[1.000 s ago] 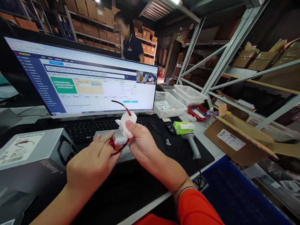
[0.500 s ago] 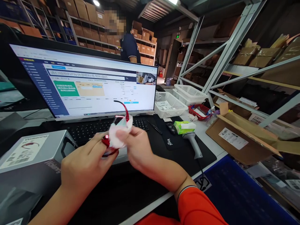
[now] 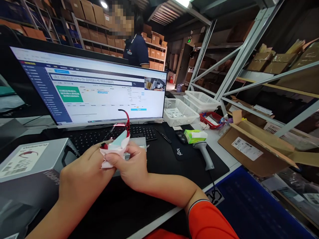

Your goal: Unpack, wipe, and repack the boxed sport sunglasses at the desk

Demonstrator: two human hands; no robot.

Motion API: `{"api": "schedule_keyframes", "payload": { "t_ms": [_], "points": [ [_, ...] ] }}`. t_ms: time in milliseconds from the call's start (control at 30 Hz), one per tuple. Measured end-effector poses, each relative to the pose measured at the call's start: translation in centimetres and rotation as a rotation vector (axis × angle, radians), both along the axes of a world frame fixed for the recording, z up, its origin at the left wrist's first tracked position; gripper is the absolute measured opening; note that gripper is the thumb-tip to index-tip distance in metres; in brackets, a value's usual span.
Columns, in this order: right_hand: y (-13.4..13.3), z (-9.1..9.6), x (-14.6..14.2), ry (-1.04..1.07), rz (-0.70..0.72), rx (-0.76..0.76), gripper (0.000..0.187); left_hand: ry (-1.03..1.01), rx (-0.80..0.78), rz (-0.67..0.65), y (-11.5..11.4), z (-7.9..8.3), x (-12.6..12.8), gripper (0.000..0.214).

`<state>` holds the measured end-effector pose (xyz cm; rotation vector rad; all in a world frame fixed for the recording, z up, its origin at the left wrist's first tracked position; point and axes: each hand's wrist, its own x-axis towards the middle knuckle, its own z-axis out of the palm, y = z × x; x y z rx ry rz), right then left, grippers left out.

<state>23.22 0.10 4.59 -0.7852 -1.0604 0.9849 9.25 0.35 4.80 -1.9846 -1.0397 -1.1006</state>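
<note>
Now the glasses are gripped by the left hand. Its fingers are curled shut around the near end of the red frame, and one temple arm is left sticking up just above the knuckles. A white wipe is pinched in the right hand, thumb and fingers closed on it. It is pressed against the glasses and folded over the frame between the two hands. The hands are held touching, the right tucked just beside the left. Just beyond the fingertips a keyboard is seen, and behind it a lit monitor. Close to the left of the left hand a grey box is lying. A black mat is spread under both wrists. To the right of the right hand a scanner is laid on the mat's edge, with a green box and a mouse just past it. Farther right an open carton is seen, and white baskets are set well beyond the right hand. Far past the monitor a person in a dark shirt is seen among shelves.
</note>
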Motion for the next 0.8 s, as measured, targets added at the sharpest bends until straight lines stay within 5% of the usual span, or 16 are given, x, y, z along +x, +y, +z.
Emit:
{"api": "schedule_keyframes", "payload": {
  "t_ms": [100, 333, 433, 533, 600, 800],
  "points": [
    [-0.2, 0.3, 0.3, -0.025, 0.002, 0.022, 0.027, 0.026, -0.042, -0.015, 0.3, 0.0, -0.3, 0.012],
    [2.4, 3.5, 3.7, 0.391, 0.289, -0.279, 0.041, 0.145, 0.104, -0.153, 0.2, 0.8, 0.8, 0.019],
    [4.0, 3.6, 5.2, 0.312, 0.367, -0.298, 0.053, 0.152, 0.016, -0.139, 0.6, 0.5, 0.2, 0.019],
    [5.1, 3.7, 7.7, 0.009, 0.411, -0.244, 0.066, 0.07, -0.156, -0.093, 1.3, 0.0, -1.2, 0.015],
    [5.5, 4.2, 10.3, -0.238, 0.34, -0.172, 0.069, -0.003, -0.246, -0.097, 1.9, -0.1, -2.0, 0.02],
    [4.4, 6.4, 15.8, -0.634, -0.294, 0.331, 0.06, 0.06, -0.341, -0.331, 3.0, 0.4, -2.8, 0.023]
  ]
}}
